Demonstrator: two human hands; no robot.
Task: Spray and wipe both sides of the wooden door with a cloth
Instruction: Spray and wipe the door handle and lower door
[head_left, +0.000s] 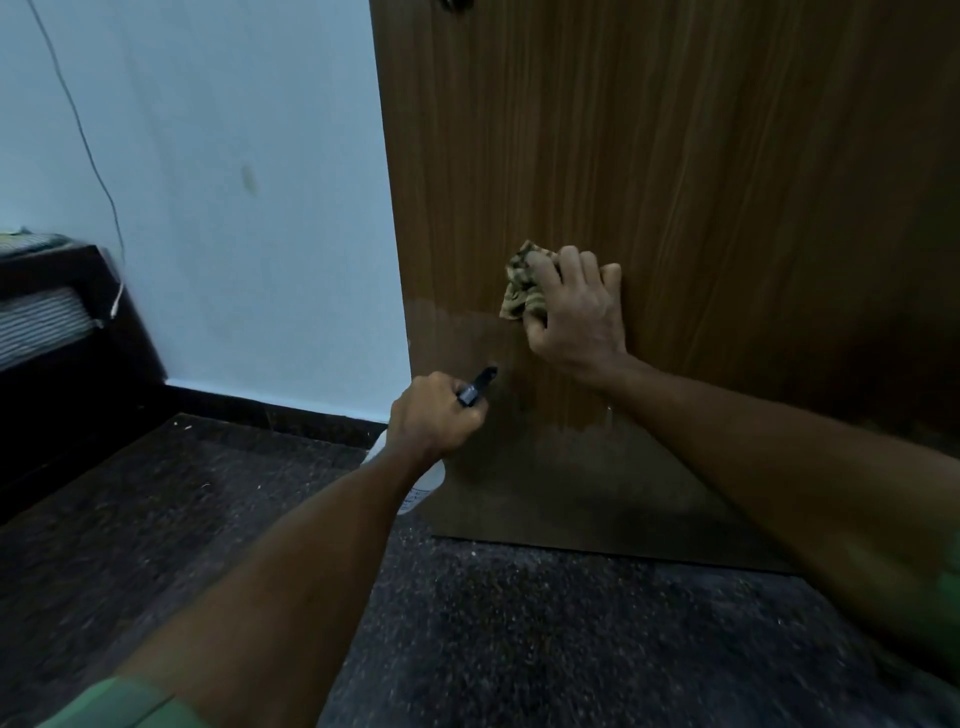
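Patterned cloth is bunched under the right hand, fingers curled over it, pressed against the wooden door low down. Left hand grips the spray bottle, black nozzle just beside the door's wet patch.

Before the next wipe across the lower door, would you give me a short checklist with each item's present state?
1. Cloth held against the wooden door by the right hand: ok.
2. Spray bottle gripped by the left hand, black nozzle aimed at the door: ok.
3. Wet film visible on the panel below the cloth: ok.
4. Bottom strip of the door wiped: cannot tell.
5. Liquid left in the bottle: cannot tell; the hand and arm hide most of it.
6. Other side of the door done: cannot tell.
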